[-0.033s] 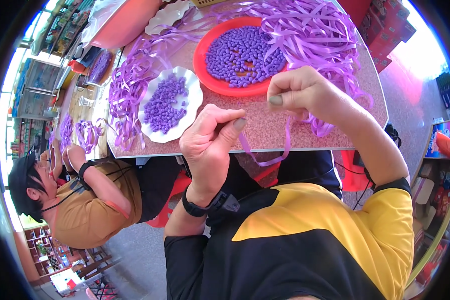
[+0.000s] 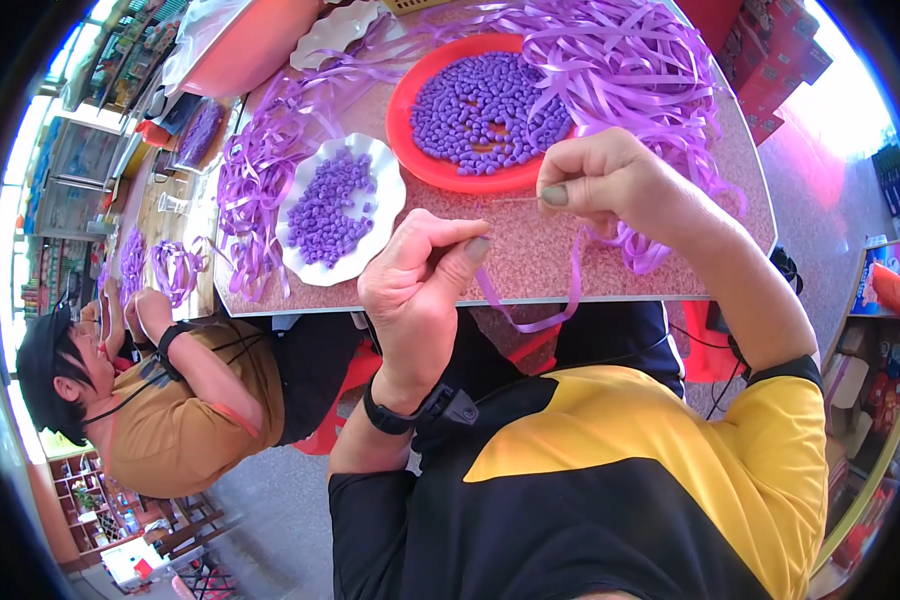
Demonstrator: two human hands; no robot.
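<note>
My left hand (image 2: 420,285) and my right hand (image 2: 605,180) are held close together over the near edge of a speckled pink table (image 2: 530,265). Each hand pinches one purple ribbon strip (image 2: 540,322) between thumb and fingers, and the strip sags in a loop below the table edge. My left wrist carries a black watch (image 2: 395,415). Just beyond my left hand stands a white scalloped plate (image 2: 387,215) of small purple folded pieces. Behind my right hand sits a red round tray (image 2: 402,130) with many more of those pieces.
A heap of loose purple ribbon (image 2: 630,55) covers the far and left parts of the table. At the left sits another person in a brown-yellow shirt (image 2: 195,410) and black cap, handling purple ribbon (image 2: 165,270) at a wooden table. Red boxes (image 2: 770,70) are stacked at the right.
</note>
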